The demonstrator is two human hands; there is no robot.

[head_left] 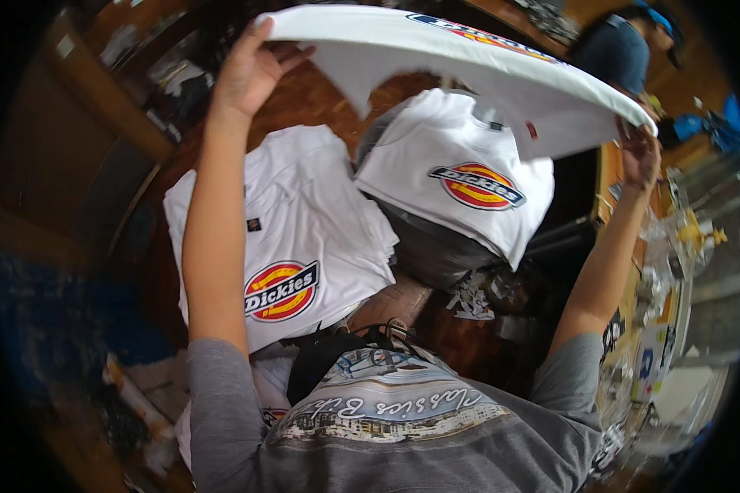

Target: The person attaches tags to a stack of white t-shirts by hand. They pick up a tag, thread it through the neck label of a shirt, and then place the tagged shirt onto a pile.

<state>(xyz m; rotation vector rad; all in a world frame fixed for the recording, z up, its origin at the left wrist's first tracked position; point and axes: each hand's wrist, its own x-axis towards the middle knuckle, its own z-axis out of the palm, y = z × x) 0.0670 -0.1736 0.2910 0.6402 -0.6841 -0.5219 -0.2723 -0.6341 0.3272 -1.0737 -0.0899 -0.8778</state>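
- Nearest: grey printed T-shirt [403,448] on the wearer; both arms extended forward and spread wide, the left nearly straight, the right angled outward.
- Beyond the torso, left: pile of white shirts [312,197], laid flat, multicoloured oval print on the top one, partly behind the left forearm.
- Just right of the pile: draped white shirt [448,140], matching print, over a dark wrapped bundle [419,246].
- Farther, at arm's reach: left hand [247,78], raised, grasping one end of the cloth; right hand [638,156], raised, fingers closed round the opposite end.
- Between both hands: raised white shirt [469,74], spread wide, print uppermost, lower part hanging, partly overlapping the draped one in view.
- Farthest, upper right: co-worker [618,56], dark top and cap.
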